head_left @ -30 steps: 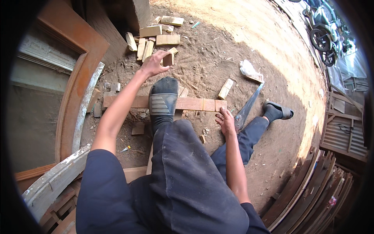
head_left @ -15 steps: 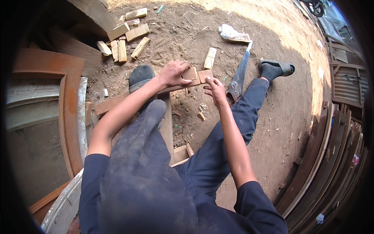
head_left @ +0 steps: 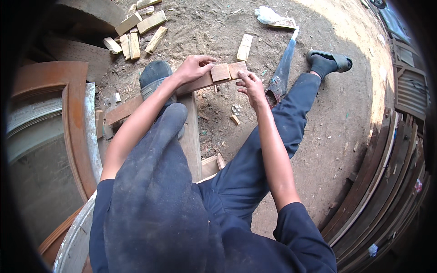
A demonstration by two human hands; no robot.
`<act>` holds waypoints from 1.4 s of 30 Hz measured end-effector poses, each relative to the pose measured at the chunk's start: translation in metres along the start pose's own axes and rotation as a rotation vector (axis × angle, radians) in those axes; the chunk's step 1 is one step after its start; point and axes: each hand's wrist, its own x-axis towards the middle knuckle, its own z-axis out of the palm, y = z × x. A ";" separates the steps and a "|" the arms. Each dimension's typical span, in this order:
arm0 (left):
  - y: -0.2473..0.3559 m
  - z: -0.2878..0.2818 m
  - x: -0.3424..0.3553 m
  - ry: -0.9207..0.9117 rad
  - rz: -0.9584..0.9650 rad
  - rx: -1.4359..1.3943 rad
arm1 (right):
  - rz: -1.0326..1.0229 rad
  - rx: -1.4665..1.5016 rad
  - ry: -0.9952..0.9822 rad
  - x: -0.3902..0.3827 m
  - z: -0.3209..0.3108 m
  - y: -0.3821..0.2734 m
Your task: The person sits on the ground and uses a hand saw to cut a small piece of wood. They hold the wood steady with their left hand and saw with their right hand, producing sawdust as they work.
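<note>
The person sits on bare dirt ground point(head_left: 318, 150) with one leg stretched out toward the upper right and the other knee raised; a foot in a dark sock point(head_left: 152, 77) pins a long wooden batten point(head_left: 150, 98) against a thicker timber beam point(head_left: 190, 132) that crosses under it; the batten's long axis runs from lower left to upper right across the view, its free end pointing toward the handsaw.

The step in hand appears to be handling of the short pieces at the batten's free end; two squarish offcuts point(head_left: 229, 71) sit end to end there, in line with the batten.

The left hand point(head_left: 193, 68) lies flat over the batten just beside the offcuts, fingers spread, pressing rather than gripping; the right hand point(head_left: 251, 86) touches the outer offcut with its fingertips, fingers loosely curled, nothing clamped in it.

The handsaw point(head_left: 282, 68) lies on the ground just right of the right hand, blade pointing away from the person; it is the nearest tool, and any further cut calls for the right hand to take its handle while foot and left hand hold the batten steady.

A scatter of cut wooden blocks point(head_left: 136, 34) lies at upper left; a curved wooden door frame point(head_left: 68, 109) lies at left.
</note>
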 end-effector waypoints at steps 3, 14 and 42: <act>0.004 -0.003 0.004 -0.099 -0.030 0.053 | -0.007 0.005 -0.019 -0.001 0.000 -0.002; -0.001 -0.004 0.009 -0.083 -0.059 0.026 | 0.003 0.011 -0.002 -0.005 0.006 -0.005; 0.011 -0.004 0.008 -0.096 -0.123 0.016 | -0.100 -0.211 0.207 -0.009 0.009 -0.007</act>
